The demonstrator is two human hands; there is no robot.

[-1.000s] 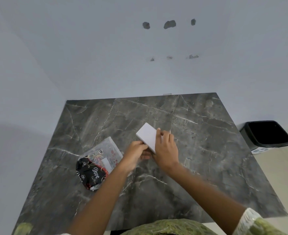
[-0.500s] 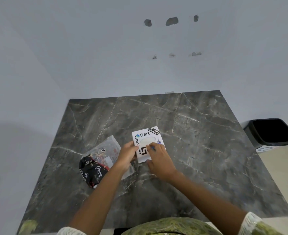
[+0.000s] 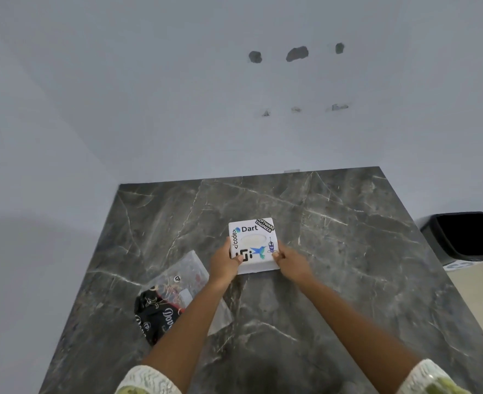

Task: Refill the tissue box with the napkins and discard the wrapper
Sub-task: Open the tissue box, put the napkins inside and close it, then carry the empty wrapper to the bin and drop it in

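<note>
A square white tissue box [image 3: 255,237] with stickers and an oval slot on top lies flat on the dark marble table [image 3: 334,265], sticker side up. My left hand [image 3: 224,263] grips its left edge, thumb on the top face. My right hand [image 3: 290,261] holds its near right corner. To the left of my left forearm lies the clear and black plastic wrapper [image 3: 166,302], flat on the table. No loose napkins show; whitish paper shows in the box's slot.
A black waste bin [image 3: 467,237] stands on the floor beyond the table's right edge. The table sits in a corner, with white walls behind it and to its left.
The box was tilted with its plain white underside up between my hands; it has been turned over and set down flat, sticker side up, a little farther from me.
</note>
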